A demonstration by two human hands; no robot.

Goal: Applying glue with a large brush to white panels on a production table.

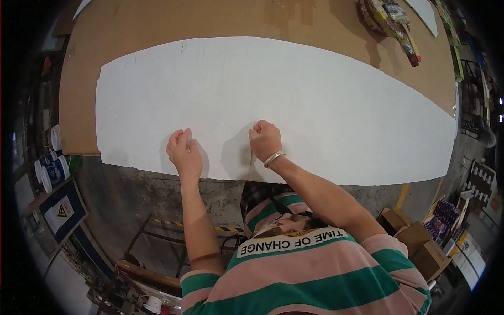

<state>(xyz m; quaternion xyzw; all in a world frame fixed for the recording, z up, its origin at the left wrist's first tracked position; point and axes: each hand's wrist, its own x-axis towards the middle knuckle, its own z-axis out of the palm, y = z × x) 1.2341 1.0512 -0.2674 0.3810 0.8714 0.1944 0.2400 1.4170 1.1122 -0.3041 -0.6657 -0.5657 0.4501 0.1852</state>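
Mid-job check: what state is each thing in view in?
White sheet: flat, edges uneven.
Brown cardboard: spread beneath the white sheet.
Left hand: fingers bent, over the sheet; grip unclear.
Right hand: curled into a fist; anything inside hidden.
Bracelet: worn on the right wrist.
Tool at top right: lying on the cardboard.

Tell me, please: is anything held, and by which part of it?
It cannot be told: the right hand is closed over the white board, hiding any grip; the left hand is loosely curled, with no held object visible.
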